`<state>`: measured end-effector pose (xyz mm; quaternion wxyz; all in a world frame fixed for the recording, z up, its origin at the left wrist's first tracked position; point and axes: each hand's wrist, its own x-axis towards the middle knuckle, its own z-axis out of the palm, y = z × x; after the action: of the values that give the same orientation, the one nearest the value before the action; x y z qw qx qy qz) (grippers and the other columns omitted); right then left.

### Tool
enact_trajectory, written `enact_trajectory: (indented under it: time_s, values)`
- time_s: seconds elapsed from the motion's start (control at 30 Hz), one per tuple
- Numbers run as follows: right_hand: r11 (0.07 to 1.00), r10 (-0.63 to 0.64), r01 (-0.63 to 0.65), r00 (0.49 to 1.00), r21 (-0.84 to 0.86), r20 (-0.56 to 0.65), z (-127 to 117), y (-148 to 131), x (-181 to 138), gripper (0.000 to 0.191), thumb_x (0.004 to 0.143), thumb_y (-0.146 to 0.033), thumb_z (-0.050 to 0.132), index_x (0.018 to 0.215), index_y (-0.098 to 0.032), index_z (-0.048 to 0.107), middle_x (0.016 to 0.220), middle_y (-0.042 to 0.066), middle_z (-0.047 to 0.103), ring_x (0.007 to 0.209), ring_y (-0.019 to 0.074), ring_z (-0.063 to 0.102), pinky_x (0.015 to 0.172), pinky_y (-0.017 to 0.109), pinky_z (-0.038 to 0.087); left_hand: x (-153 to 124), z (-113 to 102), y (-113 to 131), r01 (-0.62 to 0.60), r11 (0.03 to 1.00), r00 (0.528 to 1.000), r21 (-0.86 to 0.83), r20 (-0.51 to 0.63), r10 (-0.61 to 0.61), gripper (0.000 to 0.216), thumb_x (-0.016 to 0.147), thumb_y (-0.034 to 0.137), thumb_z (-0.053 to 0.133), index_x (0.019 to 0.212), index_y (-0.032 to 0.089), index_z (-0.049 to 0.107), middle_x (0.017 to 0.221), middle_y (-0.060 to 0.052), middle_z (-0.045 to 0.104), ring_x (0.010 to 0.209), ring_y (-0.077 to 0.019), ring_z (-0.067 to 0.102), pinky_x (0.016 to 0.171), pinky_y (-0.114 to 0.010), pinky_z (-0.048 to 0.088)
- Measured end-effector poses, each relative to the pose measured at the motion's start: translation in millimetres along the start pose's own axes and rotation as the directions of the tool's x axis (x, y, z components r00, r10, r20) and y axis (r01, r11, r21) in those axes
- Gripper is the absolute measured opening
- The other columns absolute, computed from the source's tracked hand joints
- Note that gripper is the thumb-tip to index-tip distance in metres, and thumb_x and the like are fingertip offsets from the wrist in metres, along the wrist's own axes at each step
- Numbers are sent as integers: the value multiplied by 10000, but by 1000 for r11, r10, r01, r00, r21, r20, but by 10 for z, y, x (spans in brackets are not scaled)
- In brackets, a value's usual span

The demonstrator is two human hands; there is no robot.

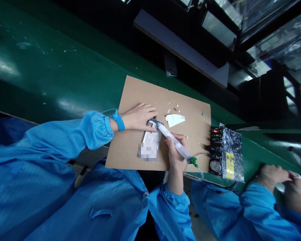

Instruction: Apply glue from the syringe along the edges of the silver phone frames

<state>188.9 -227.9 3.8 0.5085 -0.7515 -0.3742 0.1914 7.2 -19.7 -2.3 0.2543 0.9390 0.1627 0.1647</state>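
A silver-white phone housing (pixel 152 140) lies on a brown cardboard sheet (pixel 135 90), its lower end blurred out. My left hand (pixel 140 117) grips its upper left corner between thumb and curled fingers; a blue wrist strap circles that wrist. In my right hand (pixel 176 150) is a glue-dispensing syringe (pixel 174 140), a clear barrel with whitish content. The syringe slants down to the left, and its blue tip meets the housing's top edge near the camera cutout; whether it touches cannot be made out. A green cap (pixel 192 161) with a thin hose closes its rear end.
A crumpled white paper (pixel 175 119) and small white crumbs lie on the cardboard. A black dispenser box (pixel 226 153) with gauge stands to the right. Beyond it are a co-worker's hands (pixel 276 177). A grey shelf board (pixel 180 47) runs behind, over the green bench (pixel 65 67).
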Motion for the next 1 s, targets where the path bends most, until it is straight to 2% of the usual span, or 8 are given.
enact_trajectory:
  time_s: [0.3, 0.57, 1.0]
  values:
    - [1000, 12, -12, 1000, 22, -10, 0, 71, 4, 454, 846, -621, 868, 985, -210, 736, 826, 48, 790, 729, 227, 733, 710, 361, 579, 1, -33, 14, 7, 1000, 1000, 0, 15, -7, 506, 982, 710, 698, 1078, 215, 666, 1165, -80, 737, 1064, -280, 618, 943, -419, 381]
    - [999, 21, -21, 1000, 34, -16, 0, 25, 2, 462, 829, -629, 881, 976, -211, 749, 829, 52, 788, 722, 225, 727, 692, 353, 572, 3, -15, -14, 8, 1000, 1000, -11, 18, -8, 541, 945, 739, 727, 1089, 221, 669, 1168, -80, 732, 1081, -287, 623, 954, -425, 388]
    - [999, 45, -44, 997, 18, -57, 7, 84, 16, 549, 791, -706, 895, 970, -209, 745, 806, 45, 776, 661, 210, 688, 649, 342, 542, 7, -39, 9, 10, 1000, 1000, -11, 28, -9, 499, 989, 705, 699, 1099, 220, 664, 1191, -85, 735, 1096, -286, 633, 944, -422, 385]
